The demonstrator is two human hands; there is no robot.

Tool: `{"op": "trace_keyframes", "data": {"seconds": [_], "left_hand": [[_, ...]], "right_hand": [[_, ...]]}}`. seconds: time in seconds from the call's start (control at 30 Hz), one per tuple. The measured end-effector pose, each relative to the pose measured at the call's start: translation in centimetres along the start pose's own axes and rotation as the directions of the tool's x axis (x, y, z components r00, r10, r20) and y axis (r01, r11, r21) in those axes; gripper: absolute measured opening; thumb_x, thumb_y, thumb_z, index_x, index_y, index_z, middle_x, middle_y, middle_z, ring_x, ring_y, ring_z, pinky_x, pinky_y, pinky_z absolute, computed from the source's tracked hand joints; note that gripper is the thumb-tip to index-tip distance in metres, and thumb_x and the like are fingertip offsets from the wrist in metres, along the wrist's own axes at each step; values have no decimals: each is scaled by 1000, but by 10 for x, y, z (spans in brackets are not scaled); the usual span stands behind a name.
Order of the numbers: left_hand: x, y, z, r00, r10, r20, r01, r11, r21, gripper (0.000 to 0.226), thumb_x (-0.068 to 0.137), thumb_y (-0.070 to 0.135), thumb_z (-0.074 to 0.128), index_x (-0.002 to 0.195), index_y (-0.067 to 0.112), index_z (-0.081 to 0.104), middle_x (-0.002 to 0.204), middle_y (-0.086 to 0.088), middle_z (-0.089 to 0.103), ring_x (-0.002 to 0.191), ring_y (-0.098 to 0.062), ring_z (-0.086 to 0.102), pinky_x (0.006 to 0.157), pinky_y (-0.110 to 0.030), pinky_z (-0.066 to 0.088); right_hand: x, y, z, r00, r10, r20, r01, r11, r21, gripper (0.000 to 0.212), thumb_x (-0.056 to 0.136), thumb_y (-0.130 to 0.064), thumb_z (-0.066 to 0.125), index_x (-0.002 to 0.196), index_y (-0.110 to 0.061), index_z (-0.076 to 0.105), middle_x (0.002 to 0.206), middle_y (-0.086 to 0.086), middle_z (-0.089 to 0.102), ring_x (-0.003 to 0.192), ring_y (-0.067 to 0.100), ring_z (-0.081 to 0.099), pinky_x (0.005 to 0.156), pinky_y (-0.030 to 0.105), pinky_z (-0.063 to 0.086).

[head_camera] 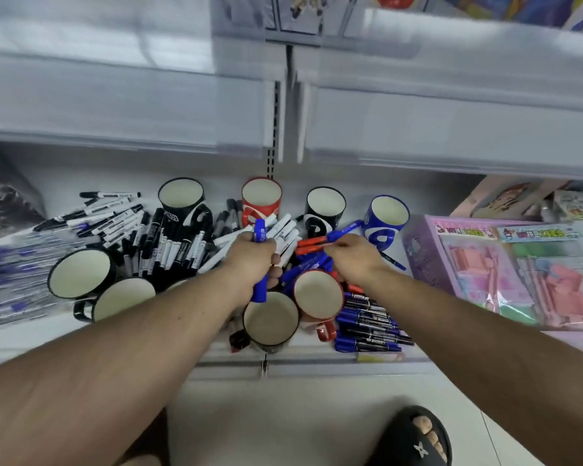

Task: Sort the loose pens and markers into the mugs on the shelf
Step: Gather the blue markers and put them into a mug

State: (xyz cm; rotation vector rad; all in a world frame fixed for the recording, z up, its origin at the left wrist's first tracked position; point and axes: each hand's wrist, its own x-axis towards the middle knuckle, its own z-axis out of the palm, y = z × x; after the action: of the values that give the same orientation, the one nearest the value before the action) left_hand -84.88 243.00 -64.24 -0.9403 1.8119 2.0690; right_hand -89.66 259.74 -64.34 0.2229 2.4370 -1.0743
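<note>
Black sandal (414, 438), empty mugs (270, 319), pink toy boxes (515, 267)

- Blue plastic markers (367, 326) lie stacked side by side at the shelf's front right.
- Black-and-white markers (169, 247) sprawl in a heap left of centre.
- One blue marker (259, 264) stands upright in the left fist.
- Red markers (312, 245) lie centre, apparently touched by the right fingers.
- Empty cream-lined mugs: blue ceramic mug (386, 216), red ceramic mug (261, 200), upright.

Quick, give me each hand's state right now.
Left hand: closed, gripping a blue marker.
Right hand: pinching another blue marker at the pile.
</note>
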Motion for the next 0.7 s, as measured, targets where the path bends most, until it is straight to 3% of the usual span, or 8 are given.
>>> {"op": "trace_keyframes", "data": {"seconds": [0.1,0.2,0.23,0.3,0.33,0.37,0.53,0.7], "left_hand": [[2,2,-27,998,48,-38,-45,997,69,3,100,19,51,102,19,53,71,-6,53,49,-16,42,49,-25,38],[3,-2,-39,998,54,-41,-49,992,120,9,99,20,52,107,19,54,75,-6,53,48,-14,43,46,-24,40],[3,-4,-42,997,60,-39,-54,990,130,9,99,19,52,108,18,54,76,-6,53,48,-15,43,44,-24,40],[5,-6,-45,997,73,-31,-67,986,156,9,99,18,52,107,16,54,76,-7,53,49,-16,44,43,-25,40],[8,-7,-47,997,76,-34,-69,984,162,9,99,19,51,106,15,54,76,-7,52,50,-16,44,44,-25,41],[10,-9,-48,996,74,-43,-66,985,160,8,99,19,51,105,14,53,76,-7,52,51,-17,45,46,-26,41],[21,-23,-46,995,60,-74,-48,988,146,10,98,20,50,90,14,48,73,-6,50,43,-16,45,44,-26,40],[25,-26,-40,997,69,-44,-64,993,97,12,97,20,52,87,13,50,69,-6,49,41,-15,43,42,-24,39]], "right_hand": [[37,-3,5,982,180,-61,-182,983,-19,50,79,-49,70,103,-6,60,78,7,64,66,21,61,57,32,47],[95,22,34,961,275,19,-273,960,-58,117,41,-74,81,129,-6,46,119,12,60,98,27,62,73,33,51],[108,26,40,963,264,49,-259,962,-89,124,35,-75,81,133,-7,47,127,12,58,101,26,63,76,33,54],[115,20,51,977,200,79,-209,970,125,70,70,-40,84,125,-5,60,121,15,65,80,14,71,60,22,56],[110,13,53,979,189,70,-200,952,232,35,89,-15,69,119,2,62,113,17,67,66,9,70,48,18,52],[106,7,54,983,174,60,-183,950,251,21,96,-1,54,115,6,61,108,18,67,60,10,69,43,19,49],[104,5,45,945,320,-69,-312,944,111,19,95,-21,59,81,-9,55,72,8,58,57,19,55,45,27,40],[101,18,33,935,345,-85,-313,912,264,11,90,-13,62,92,-3,58,68,12,61,55,22,59,51,29,47]]}}
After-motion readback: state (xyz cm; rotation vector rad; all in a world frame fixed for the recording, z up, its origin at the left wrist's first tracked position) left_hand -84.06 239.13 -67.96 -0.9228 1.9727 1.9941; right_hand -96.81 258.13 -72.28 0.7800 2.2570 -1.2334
